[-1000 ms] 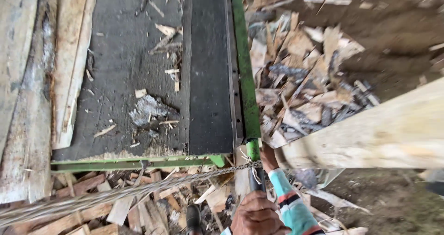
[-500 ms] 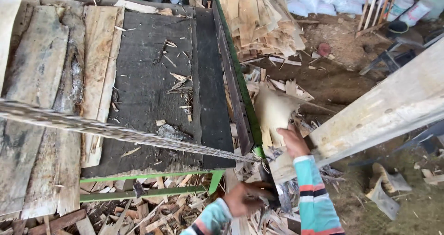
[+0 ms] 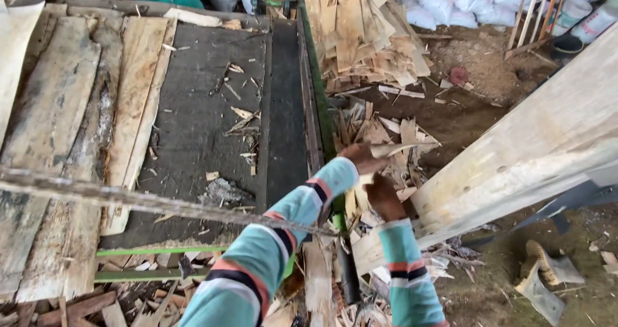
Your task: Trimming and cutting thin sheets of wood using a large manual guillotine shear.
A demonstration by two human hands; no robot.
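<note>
My left hand (image 3: pixel 359 157) reaches across the green frame rail (image 3: pixel 320 108) and is closed on a thin pale wood scrap (image 3: pixel 398 149) that sticks out to the right. Just below it, my right hand (image 3: pixel 384 197) is curled around more pale wood slivers (image 3: pixel 360 199) beside the rail. Both arms wear teal sleeves with orange, white and black stripes. The hands hover over a heap of loose veneer scraps (image 3: pixel 386 130) on the ground, between the rail and a big pale timber beam (image 3: pixel 534 147).
A dark conveyor belt (image 3: pixel 193 121) strewn with chips lies left of the rail, with rough planks (image 3: pixel 58 140) beyond it. A taut rope (image 3: pixel 129 198) crosses the foreground. Stacked veneer (image 3: pixel 367 31), white sacks (image 3: pixel 463 2) and a worn shoe (image 3: pixel 541 272) lie around.
My left hand has risen from low by the frame corner up to the scraps and closed on one. My right hand has dropped slightly to meet it. The view tilted upward.
</note>
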